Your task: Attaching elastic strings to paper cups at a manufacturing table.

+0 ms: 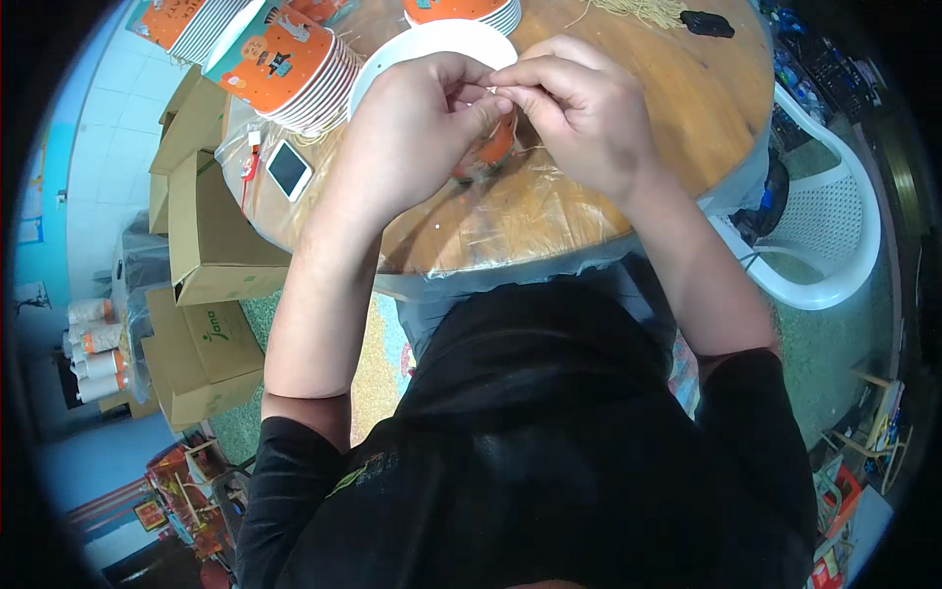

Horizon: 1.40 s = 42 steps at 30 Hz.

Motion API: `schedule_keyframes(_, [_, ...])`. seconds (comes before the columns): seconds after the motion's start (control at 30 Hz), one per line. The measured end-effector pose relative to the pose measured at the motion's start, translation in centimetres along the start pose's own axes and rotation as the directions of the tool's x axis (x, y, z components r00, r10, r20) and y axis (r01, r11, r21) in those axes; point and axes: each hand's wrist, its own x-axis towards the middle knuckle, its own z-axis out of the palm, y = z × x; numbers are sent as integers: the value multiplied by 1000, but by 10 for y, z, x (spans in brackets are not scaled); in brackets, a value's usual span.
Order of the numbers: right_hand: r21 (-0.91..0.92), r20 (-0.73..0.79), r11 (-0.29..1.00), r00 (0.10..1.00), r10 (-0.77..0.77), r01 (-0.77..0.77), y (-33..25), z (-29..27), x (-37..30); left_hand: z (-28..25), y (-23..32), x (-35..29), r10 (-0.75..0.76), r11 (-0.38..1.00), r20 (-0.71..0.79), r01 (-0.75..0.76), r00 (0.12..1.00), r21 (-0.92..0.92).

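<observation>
My left hand [422, 123] and my right hand [594, 118] meet over the far part of the round table. Both are closed in a pinch, fingertips touching, around what looks like a thin pale string [494, 90]; most of it is hidden by the fingers. Just below the fingertips an orange printed paper cup [497, 147] shows in part, its upper side covered by my hands. A large white bowl or tub [453, 37] stands right behind my left hand. To its left leans a stack of orange printed paper cups [285, 69].
On the wooden table [549, 221], under clear plastic, lie a phone [289, 171], a red cord [250, 169], a string bundle [638, 10] and a black object [706, 24]. Cardboard boxes [221, 240] stand left, a white plastic chair [824, 211] right. More cup stacks [466, 12] stand behind.
</observation>
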Motion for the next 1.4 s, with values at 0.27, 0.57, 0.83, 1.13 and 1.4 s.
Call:
schedule_keyframes(0.27, [7,-201,996,976,-89,92,7,6,-34,4,-16,4,-67,989,-22,63,998,-130])
schedule_keyframes(0.57, [-30,-119,963,956,-269,267,4,15,-28,7,-21,3,25,987,-59,-34,998,-158])
schedule_keyframes(0.83, [-148,-71,901,904,-422,409,11,10,-11,9,-24,2,48,980,-77,-62,996,-190])
schedule_keyframes(1.13, [301,-60,941,982,181,-155,-17,28,-36,7,-22,1,24,971,-78,-42,997,-237])
schedule_keyframes(1.4, [769,230,317,703,673,-555,-33,33,-33,-4,-33,3,154,881,-85,-175,984,-439])
